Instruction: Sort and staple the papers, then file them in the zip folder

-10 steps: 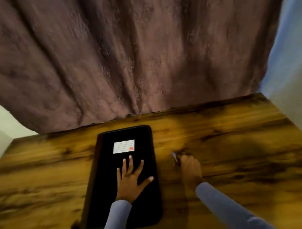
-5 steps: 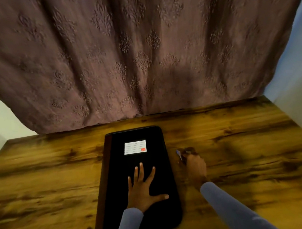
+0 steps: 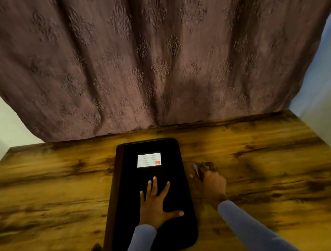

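While the black zip folder [image 3: 148, 200] lies flat on the wooden table [image 3: 270, 175], the left hand [image 3: 157, 206] rests on top of it with its fingers straight and spread wide — it curls around nothing. The palm sits on the near half of the folder, and the thumb points out toward 3 o'clock. Up at 12 o'clock from the fingertips there is a small white label [image 3: 148, 160] with thin lines and a red square in one corner. A brown strip runs down the folder's left edge, and a dark tab sticks out at its near left corner, at about 7 o'clock from the hand.

Just off the folder's right edge, at 3 o'clock from the left hand, the right hand [image 3: 212, 184] is down on the table. Its fingers are curled, and a small thin thing [image 3: 195, 169] pokes out at 11 o'clock from the knuckles — it is blurry, so I cannot tell what it is, or how tight the hand holds it. This hand is close beside the folder, but I cannot tell if it touches it.

Both arms wear blue-grey sleeves [image 3: 255, 233]. Past the far edge of the table, at 12 o'clock, hangs a purple-brown curtain [image 3: 151, 54] with a leafy pattern.
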{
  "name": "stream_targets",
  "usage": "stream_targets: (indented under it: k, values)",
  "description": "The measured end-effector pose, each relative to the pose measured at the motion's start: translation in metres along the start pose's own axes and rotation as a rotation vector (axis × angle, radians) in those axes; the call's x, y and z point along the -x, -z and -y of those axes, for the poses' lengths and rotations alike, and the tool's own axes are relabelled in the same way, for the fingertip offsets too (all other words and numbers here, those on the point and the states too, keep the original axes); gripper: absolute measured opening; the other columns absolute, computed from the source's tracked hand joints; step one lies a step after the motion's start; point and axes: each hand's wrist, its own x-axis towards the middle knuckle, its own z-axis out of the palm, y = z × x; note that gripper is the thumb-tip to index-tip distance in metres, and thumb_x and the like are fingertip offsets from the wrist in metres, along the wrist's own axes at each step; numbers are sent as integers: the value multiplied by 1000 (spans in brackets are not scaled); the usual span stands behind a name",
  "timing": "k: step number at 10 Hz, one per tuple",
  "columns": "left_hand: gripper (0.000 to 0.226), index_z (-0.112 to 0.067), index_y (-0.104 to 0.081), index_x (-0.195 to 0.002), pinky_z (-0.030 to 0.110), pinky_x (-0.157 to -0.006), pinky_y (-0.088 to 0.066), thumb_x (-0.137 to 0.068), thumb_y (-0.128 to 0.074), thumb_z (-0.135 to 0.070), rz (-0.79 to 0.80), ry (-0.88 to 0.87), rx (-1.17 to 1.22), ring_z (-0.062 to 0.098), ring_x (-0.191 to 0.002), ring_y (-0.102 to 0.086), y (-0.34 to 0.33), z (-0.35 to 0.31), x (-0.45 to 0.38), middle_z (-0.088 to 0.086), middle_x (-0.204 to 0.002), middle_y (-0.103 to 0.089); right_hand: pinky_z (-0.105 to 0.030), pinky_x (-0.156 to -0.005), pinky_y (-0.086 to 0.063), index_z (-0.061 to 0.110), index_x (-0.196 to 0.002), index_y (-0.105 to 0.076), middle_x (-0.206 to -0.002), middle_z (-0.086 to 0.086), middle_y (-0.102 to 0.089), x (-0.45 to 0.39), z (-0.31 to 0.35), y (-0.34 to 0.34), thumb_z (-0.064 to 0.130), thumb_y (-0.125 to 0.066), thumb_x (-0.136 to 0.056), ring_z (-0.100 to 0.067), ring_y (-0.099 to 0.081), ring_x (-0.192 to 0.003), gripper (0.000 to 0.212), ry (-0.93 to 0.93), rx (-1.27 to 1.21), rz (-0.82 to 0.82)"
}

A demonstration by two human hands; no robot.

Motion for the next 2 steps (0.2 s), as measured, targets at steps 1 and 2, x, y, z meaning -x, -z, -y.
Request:
stream_targets:
  k: [1, 2]
  values:
    - [138, -37, -6, -148, 45, -114, 7, -25, 0, -101, -36, -11, 40, 24, -143, 17, 3, 3, 4, 7, -156, 16, -37, -70, -52, 25, -135, -43, -140, -10, -39, 14, -11, -3, 49, -39, -93, -30, -51, -115, 48, 36, 7, -140]
    - [124, -25, -15, -148, 48, -115, -1, -49, -3, -97, -241, -8, 7, 29, -142, 13, 14, 5, 4, 14, -156, 6, -33, -63, -53, 13, -128, -51, -132, -14, -50, 21, -15, 2, 54, -23, -94, -31, -52, -117, 60, 153, -33, -302]
